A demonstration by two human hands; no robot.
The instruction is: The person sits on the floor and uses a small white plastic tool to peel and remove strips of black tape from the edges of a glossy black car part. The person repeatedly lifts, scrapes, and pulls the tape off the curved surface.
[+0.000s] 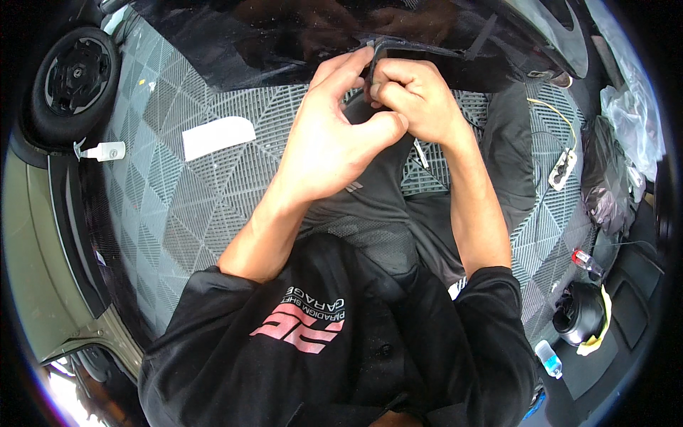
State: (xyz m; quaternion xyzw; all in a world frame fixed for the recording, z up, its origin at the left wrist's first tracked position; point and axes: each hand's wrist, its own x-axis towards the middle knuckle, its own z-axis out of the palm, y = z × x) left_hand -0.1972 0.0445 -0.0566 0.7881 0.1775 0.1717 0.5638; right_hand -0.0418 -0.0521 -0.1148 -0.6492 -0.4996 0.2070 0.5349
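Note:
A glossy black car body panel point(284, 50) spans the top of the view, its lower edge just above the floor. My left hand point(331, 132) is open, its fingers stretched up to the panel's edge and its thumb reaching across to the other hand. Beside it, my right hand point(416, 96) is closed, with the fingers curled in a pinch on a thin dark strip point(375, 60) that hangs at the panel's edge. The strip's lower end is mostly hidden between the hands.
Grey slatted tiles point(213, 185) cover the floor. A white sheet point(219, 138), a spray bottle point(105, 151) and a wheel point(75, 71) lie left. On the right are a power strip point(562, 169), plastic bags point(629, 128), a red-handled tool point(586, 262) and a small bottle point(548, 359).

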